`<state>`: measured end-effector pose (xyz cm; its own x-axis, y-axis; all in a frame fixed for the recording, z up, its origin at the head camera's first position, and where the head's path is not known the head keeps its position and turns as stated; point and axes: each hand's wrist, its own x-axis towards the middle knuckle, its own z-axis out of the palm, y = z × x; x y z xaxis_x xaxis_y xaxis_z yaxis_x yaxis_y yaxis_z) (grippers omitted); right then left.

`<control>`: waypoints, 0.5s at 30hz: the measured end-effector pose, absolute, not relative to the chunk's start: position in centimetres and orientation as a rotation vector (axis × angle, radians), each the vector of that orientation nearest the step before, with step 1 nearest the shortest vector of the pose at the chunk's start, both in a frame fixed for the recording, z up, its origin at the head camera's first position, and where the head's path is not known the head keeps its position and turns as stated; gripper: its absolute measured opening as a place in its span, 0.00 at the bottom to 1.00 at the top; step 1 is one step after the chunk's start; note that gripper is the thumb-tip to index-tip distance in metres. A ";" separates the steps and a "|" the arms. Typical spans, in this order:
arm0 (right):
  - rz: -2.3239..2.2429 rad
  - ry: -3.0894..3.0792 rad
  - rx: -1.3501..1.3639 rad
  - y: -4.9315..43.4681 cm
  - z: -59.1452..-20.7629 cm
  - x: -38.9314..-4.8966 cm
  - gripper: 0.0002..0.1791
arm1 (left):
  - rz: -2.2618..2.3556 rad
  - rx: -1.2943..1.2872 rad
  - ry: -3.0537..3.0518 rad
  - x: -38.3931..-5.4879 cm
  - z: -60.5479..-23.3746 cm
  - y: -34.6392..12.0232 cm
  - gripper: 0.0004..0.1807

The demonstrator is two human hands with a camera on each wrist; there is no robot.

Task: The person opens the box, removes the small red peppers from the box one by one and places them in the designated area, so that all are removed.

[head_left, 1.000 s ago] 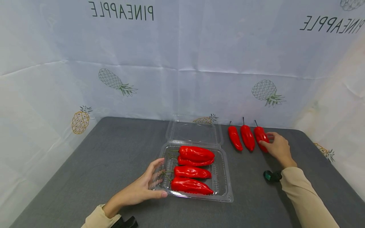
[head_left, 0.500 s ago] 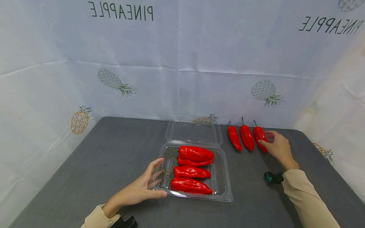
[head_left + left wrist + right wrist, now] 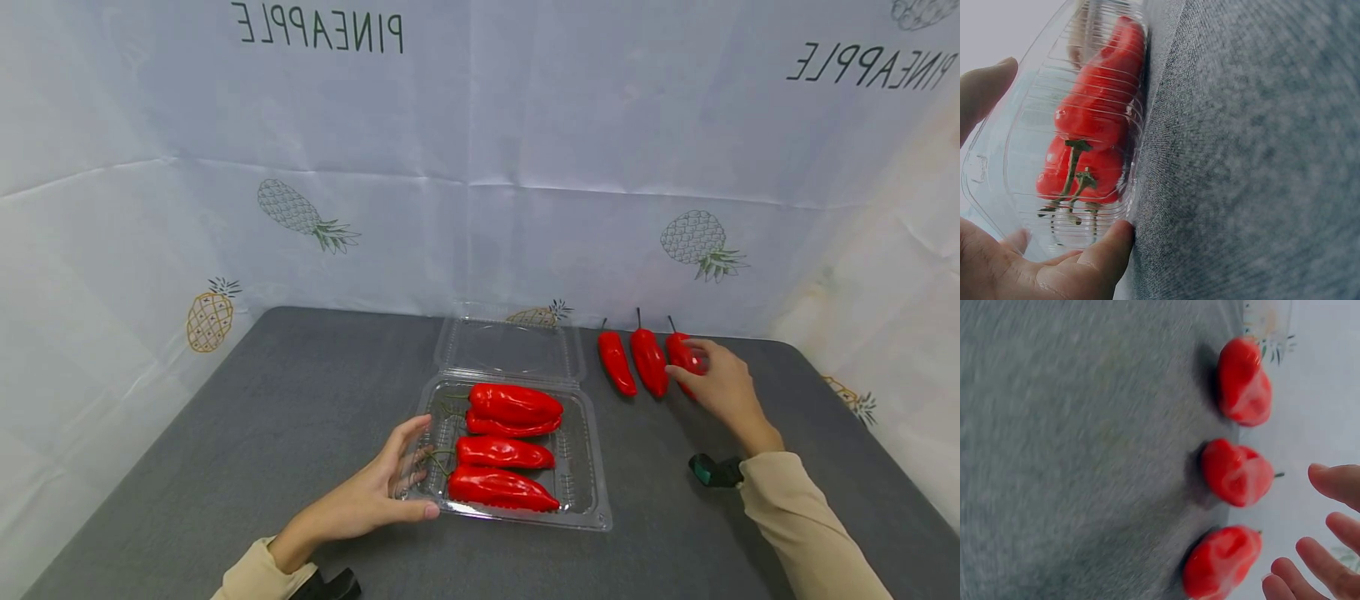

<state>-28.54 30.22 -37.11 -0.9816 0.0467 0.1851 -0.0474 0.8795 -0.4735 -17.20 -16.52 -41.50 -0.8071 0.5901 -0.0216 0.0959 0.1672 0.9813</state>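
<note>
My left hand (image 3: 360, 502) rests at the near left corner of a lidded clear plastic container (image 3: 592, 467), thumb by the front edge and fingers along the left wall. Several red peppers (image 3: 504, 487) lie inside with stems to the left; in the left wrist view, green stems show through the ribbed wall. My right hand (image 3: 723, 385) hovers over the rightmost red pepper (image 3: 677, 348) on the table, partly covering it. Fingers and thumb (image 3: 1335, 481) are spread apart in the right wrist view, with nothing between them. Two more peppers (image 3: 648, 362) lie to its left.
The container's lid (image 3: 510, 346) is folded back toward a white curtain (image 3: 465, 167) printed with pineapples. All this stands on a dark grey table (image 3: 315, 400). Black wrist devices (image 3: 716, 472) sit at both cuffs.
My right hand has shifted slightly left and up, from the right side of the rightmost pepper to over it. My left hand, the container and the peppers stay in place.
</note>
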 end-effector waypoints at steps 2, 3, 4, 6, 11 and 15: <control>0.728 -2.854 0.032 29.8 -36.9 -28.4 0.33 | 1.678 0.652 2.050 -17.2 -41.5 -16.5 0.55; 0.731 -2.853 0.048 29.7 -36.8 -28.3 0.33 | 1.679 0.654 2.049 -17.2 -41.5 -16.5 0.55; 0.733 -2.851 0.066 29.5 -36.7 -28.3 0.33 | 1.679 0.656 2.048 -17.2 -41.5 -16.5 0.55; 0.744 -2.847 0.105 29.1 -36.5 -28.1 0.32 | 1.680 0.660 2.047 -17.2 -41.5 -16.5 0.55; 0.768 -2.844 0.215 27.9 -35.7 -27.5 0.32 | 1.679 0.659 2.049 -17.2 -41.5 -16.5 0.55; 0.828 -2.854 0.304 26.9 -35.0 -27.2 0.33 | 1.679 0.654 2.050 -17.2 -41.5 -16.5 0.55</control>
<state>-27.18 26.87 -35.03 -0.9675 -0.1505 0.2033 -0.2360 0.8265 -0.5111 -17.19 -16.52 -41.49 -0.8060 0.5916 -0.0188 0.0981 0.1648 0.9814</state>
